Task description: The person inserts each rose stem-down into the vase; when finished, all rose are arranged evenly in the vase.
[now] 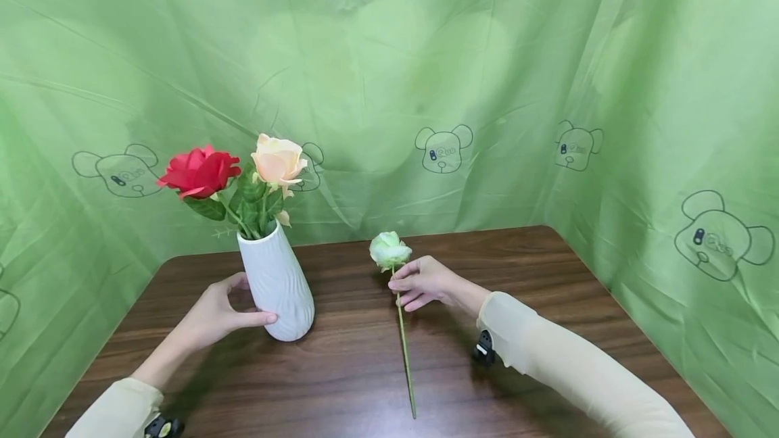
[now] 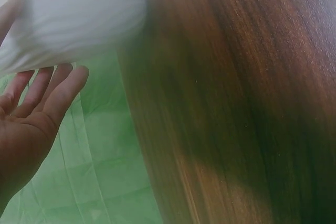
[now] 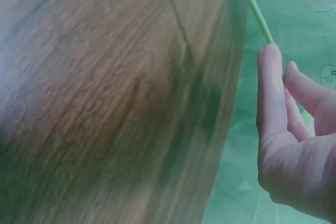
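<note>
My left hand (image 1: pixel 216 313) grips a ribbed white vase (image 1: pixel 276 282), its thumb across the front and its fingers at the far side. The vase leans to the left. Out of its mouth rise a red rose (image 1: pixel 201 171) and a peach rose (image 1: pixel 278 161) with green leaves. In the left wrist view the fingers (image 2: pixel 58 90) curve toward the vase (image 2: pixel 79 14). To the right, my right hand (image 1: pixel 424 282) pinches the stem of a pale green rose (image 1: pixel 390 251) just below its bloom. The stem (image 3: pixel 254 9) slants past the fingertips in the right wrist view.
Both hands are over a dark brown wooden table (image 1: pixel 353 384). A green curtain (image 1: pixel 365 86) printed with bear outlines hangs around its back and sides. A black wrist device (image 1: pixel 484 349) sits at the right sleeve, another (image 1: pixel 163 427) at the left sleeve.
</note>
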A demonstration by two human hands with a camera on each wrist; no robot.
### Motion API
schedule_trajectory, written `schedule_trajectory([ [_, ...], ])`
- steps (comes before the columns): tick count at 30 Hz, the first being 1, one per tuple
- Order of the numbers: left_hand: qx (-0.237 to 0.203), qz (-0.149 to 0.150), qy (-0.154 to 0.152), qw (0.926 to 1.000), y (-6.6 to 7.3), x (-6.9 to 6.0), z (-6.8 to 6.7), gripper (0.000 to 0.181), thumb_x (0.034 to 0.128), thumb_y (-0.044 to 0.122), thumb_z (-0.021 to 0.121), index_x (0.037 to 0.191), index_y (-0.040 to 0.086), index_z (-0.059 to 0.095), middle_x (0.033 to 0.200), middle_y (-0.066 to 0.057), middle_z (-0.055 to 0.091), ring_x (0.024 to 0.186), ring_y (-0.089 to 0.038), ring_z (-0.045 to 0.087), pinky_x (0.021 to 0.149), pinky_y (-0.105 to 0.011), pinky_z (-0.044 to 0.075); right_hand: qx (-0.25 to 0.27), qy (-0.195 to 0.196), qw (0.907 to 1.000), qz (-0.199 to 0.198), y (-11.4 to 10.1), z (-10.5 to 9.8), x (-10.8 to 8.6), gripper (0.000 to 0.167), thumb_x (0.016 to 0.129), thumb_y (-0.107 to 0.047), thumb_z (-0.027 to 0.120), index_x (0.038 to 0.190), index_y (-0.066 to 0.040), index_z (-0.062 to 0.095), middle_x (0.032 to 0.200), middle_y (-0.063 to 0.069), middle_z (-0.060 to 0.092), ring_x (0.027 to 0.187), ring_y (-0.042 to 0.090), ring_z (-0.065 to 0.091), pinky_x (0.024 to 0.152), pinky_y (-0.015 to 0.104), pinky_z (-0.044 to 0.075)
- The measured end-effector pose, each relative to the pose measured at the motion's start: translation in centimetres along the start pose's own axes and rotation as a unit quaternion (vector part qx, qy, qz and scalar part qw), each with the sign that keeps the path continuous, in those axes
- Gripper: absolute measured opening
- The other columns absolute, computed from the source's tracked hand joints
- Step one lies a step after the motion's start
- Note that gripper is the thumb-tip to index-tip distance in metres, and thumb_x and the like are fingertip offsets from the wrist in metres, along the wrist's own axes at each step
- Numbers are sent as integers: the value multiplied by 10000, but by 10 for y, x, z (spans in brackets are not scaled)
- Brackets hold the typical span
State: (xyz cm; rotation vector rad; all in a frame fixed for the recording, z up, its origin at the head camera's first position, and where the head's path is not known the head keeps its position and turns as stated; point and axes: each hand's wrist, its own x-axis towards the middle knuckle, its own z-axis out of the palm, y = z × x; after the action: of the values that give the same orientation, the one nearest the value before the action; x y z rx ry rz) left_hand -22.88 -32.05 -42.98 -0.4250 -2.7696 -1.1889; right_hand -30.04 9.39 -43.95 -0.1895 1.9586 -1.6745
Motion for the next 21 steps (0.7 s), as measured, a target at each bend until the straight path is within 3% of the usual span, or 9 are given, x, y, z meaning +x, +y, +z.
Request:
schedule_trajectory([
  [11, 102, -18, 29, 9999, -4, 2, 0, 660, 726, 389, 931, 1223, 82, 625, 1058, 2, 716, 993, -154, 665, 798, -290, 552, 595, -345, 9976, -54, -24, -6, -16, 314, 963, -25, 668, 1260, 61, 617, 1122, 185, 714, 867, 284, 732, 815, 468, 604],
  [21, -176, 18, 5, 9998, -6, 1, 3, 613, 733, 343, 934, 1193, 76, 629, 1037, -16, 717, 953, -143, 678, 768, -309, 571, 746, -685, 9948, -92, -36, -9, -32, 353, 968, -13, 651, 1302, 73, 582, 1160, 188, 704, 920, 302, 731, 845, 479, 593],
])
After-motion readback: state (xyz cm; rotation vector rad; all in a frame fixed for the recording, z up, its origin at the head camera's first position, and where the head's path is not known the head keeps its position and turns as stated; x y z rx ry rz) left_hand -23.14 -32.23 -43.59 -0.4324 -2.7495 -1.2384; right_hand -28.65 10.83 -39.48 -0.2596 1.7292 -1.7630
